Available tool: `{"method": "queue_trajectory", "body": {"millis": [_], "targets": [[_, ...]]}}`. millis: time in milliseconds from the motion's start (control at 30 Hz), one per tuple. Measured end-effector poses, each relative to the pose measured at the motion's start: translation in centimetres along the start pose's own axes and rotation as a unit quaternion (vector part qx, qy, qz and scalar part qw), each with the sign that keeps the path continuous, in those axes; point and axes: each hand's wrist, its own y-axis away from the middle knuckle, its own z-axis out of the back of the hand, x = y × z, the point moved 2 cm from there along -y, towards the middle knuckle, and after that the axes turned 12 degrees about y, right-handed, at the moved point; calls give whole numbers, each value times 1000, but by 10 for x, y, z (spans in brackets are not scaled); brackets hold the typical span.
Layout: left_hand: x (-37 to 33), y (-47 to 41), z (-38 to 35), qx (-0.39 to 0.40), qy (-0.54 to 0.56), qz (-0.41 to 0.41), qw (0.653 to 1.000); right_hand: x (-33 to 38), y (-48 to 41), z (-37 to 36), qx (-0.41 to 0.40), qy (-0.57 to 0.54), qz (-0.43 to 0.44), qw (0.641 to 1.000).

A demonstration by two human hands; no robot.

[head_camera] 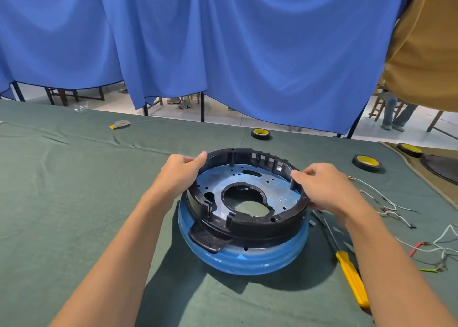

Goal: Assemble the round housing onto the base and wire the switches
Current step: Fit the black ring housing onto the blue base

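One black round housing [257,227] sits on one blue base [247,261] in the middle of the green cloth [74,202]. Three black tape rolls [366,162] with yellow cores lie between 12 and 2 o'clock of it. One yellow-handled screwdriver [352,279] lies at 4 o'clock and loose wires [386,202] at 3. Two hands hold the housing. The left hand [184,169] curls its fingers round the rim at 10 o'clock, and the right hand [319,186] pinches the rim at 3. The housing is a ribbed ring with a flat tab jutting out at 7 o'clock.
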Motion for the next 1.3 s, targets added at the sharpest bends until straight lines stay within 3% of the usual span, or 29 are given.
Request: {"method": "queue_trajectory", "body": {"millis": [200,367,500,600,833,1033,1200,1300], "targets": [[-5,2,-13,36,5,31,999,-13,1,0,33,-38,-49,998],[-3,5,-11,11,14,27,999,-9,4,-3,72,-64,-44,994],[-8,9,-11,-47,-88,-6,995,-5,3,-10,35,-117,-16,992],[-11,10,-11,-48,-167,-6,985,-5,2,-20,38,-202,-16,979],[-14,10,-3,-53,-266,15,963,-6,1,-24,20,-205,-21,978],[-16,9,-2,-43,-221,0,974,-7,0,-19,19,-237,8,971],[-10,10,-6,21,-37,41,998,-7,1,-11,54,-202,26,978],[-10,11,-8,53,-31,35,997,-5,5,-9,63,-172,37,982]]}}
